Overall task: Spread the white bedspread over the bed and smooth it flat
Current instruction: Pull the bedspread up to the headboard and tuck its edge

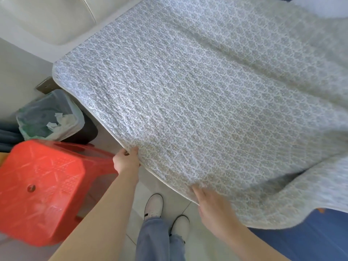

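A blue-sheeted bed [301, 240] carries the patterned white bedspread [207, 102], rumpled at its near corner.

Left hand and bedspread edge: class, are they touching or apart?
Touching. The head view shows the left hand pinching the near edge of the bedspread, thumb on top and fingers curled under the hem.
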### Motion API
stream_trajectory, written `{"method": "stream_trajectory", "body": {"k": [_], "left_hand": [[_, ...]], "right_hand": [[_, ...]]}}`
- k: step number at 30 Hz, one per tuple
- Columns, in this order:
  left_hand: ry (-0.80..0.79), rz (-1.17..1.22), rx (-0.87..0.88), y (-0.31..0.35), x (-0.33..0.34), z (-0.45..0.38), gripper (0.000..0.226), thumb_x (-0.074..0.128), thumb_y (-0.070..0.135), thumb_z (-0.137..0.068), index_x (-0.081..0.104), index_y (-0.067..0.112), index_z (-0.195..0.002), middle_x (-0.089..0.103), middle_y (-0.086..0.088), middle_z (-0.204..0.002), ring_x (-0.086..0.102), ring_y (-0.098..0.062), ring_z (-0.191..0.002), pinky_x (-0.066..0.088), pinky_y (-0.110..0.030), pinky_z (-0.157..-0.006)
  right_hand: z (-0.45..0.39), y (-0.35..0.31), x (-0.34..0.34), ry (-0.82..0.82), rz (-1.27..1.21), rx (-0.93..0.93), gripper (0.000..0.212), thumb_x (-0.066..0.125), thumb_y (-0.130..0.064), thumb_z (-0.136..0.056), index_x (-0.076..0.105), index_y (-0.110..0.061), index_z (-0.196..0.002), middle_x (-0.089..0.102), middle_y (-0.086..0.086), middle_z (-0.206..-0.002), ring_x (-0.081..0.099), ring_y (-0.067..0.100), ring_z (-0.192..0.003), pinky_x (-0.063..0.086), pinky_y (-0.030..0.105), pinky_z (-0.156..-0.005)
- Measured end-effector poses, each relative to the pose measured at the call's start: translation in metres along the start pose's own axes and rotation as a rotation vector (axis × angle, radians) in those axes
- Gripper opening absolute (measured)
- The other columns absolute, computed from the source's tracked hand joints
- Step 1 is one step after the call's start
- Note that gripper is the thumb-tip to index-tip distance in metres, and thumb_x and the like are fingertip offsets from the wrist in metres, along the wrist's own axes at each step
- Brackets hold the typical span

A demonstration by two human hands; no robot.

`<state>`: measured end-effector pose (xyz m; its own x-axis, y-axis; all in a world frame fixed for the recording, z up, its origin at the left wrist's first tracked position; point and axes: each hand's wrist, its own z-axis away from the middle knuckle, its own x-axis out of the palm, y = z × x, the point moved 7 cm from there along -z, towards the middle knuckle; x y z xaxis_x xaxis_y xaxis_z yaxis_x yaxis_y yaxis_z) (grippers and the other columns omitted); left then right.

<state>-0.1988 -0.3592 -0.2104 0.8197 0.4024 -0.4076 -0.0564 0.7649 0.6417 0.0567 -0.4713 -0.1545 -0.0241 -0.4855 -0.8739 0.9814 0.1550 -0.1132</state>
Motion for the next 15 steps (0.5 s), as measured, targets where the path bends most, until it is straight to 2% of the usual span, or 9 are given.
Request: {"method": "stream_trajectory", "body": {"k": [2, 3, 5, 6, 7, 9, 11, 13, 15], "left_hand": [[-0.065, -0.014, -0.047, -0.004, 0.014, 0.009, 0.019, 0.072, 0.023, -0.086, 0.062, 0.007, -0.091, 0.065, -0.009, -0.084, 0.061, -0.025, -0.076, 0.058, -0.038, -0.069], [-0.124, -0.007, -0.08, -0.009, 0.022, 0.015, 0.02, 0.074, 0.02, -0.085, 0.061, 0.006, -0.094, 0.064, -0.008, -0.085, 0.061, -0.025, -0.075, 0.056, -0.036, -0.069], [-0.197, 0.015, -0.103, -0.02, 0.029, 0.027, 0.021, 0.076, 0.012, -0.085, 0.061, 0.007, -0.098, 0.066, -0.005, -0.089, 0.065, -0.022, -0.077, 0.055, -0.036, -0.075], [-0.188, 0.003, -0.078, -0.022, 0.026, 0.034, 0.02, 0.076, 0.012, -0.085, 0.061, 0.008, -0.098, 0.066, -0.005, -0.09, 0.065, -0.021, -0.079, 0.055, -0.036, -0.078], [-0.16, -0.033, -0.043, -0.023, 0.02, 0.037, 0.02, 0.076, 0.013, -0.085, 0.062, 0.009, -0.099, 0.066, -0.004, -0.092, 0.065, -0.022, -0.082, 0.054, -0.036, -0.08], [-0.109, -0.105, 0.007, -0.023, 0.011, 0.04, 0.023, 0.077, 0.018, -0.085, 0.065, 0.01, -0.103, 0.066, -0.005, -0.095, 0.065, -0.025, -0.087, 0.053, -0.035, -0.082], [-0.098, -0.098, 0.002, -0.024, 0.006, 0.044, 0.02, 0.077, 0.02, -0.085, 0.066, 0.009, -0.097, 0.067, -0.005, -0.091, 0.064, -0.022, -0.079, 0.052, -0.032, -0.071], [-0.183, -0.077, -0.058, -0.031, 0.016, 0.053, 0.018, 0.077, 0.015, -0.085, 0.065, 0.006, -0.096, 0.065, -0.004, -0.083, 0.061, -0.018, -0.07, 0.049, -0.027, -0.06], [-0.309, -0.132, -0.108, -0.042, 0.032, 0.067, 0.025, 0.078, 0.009, -0.082, 0.064, 0.0, -0.102, 0.068, -0.009, -0.087, 0.065, -0.024, -0.075, 0.055, -0.033, -0.064]], "right_hand": [[0.006, 0.028, 0.003, 0.023, -0.027, 0.136, 0.083, 0.089, -0.015, -0.049, 0.06, -0.012, -0.126, 0.063, -0.002, -0.081, 0.057, 0.014, -0.058, 0.032, 0.021, -0.041], [0.011, 0.042, 0.004, 0.047, -0.045, 0.232, 0.079, 0.089, -0.013, -0.05, 0.061, -0.009, -0.124, 0.063, 0.001, -0.078, 0.055, 0.016, -0.053, 0.028, 0.021, -0.04], [0.03, 0.057, 0.006, 0.139, -0.059, 0.315, 0.061, 0.089, 0.0, -0.037, 0.069, -0.004, -0.095, 0.053, 0.002, -0.053, 0.033, 0.016, -0.035, 0.014, 0.021, -0.035], [0.04, 0.055, 0.008, 0.162, -0.057, 0.287, 0.053, 0.088, 0.003, -0.031, 0.066, -0.006, -0.078, 0.047, 0.001, -0.046, 0.028, 0.016, -0.032, 0.012, 0.021, -0.033], [0.049, 0.048, 0.014, 0.167, -0.057, 0.236, 0.046, 0.087, 0.001, -0.035, 0.06, -0.01, -0.071, 0.045, 0.0, -0.045, 0.032, 0.017, -0.031, 0.014, 0.022, -0.033], [0.069, 0.038, 0.031, 0.167, -0.109, 0.166, 0.037, 0.074, -0.005, -0.054, 0.047, -0.018, -0.077, 0.047, -0.002, -0.052, 0.043, 0.016, -0.037, 0.016, 0.024, -0.038], [0.083, 0.038, 0.05, 0.15, -0.137, 0.152, 0.052, 0.075, -0.004, -0.043, 0.041, -0.02, -0.079, 0.049, -0.003, -0.059, 0.048, 0.016, -0.046, 0.019, 0.023, -0.044], [0.09, 0.05, 0.051, 0.185, -0.083, 0.206, 0.063, 0.079, 0.003, -0.028, 0.048, -0.018, -0.078, 0.054, -0.001, -0.065, 0.053, 0.019, -0.052, 0.028, 0.026, -0.044], [0.09, 0.069, 0.041, 0.245, -0.059, 0.301, 0.051, 0.077, 0.002, -0.033, 0.059, -0.015, -0.079, 0.057, 0.003, -0.073, 0.056, 0.025, -0.063, 0.042, 0.034, -0.054]]}}
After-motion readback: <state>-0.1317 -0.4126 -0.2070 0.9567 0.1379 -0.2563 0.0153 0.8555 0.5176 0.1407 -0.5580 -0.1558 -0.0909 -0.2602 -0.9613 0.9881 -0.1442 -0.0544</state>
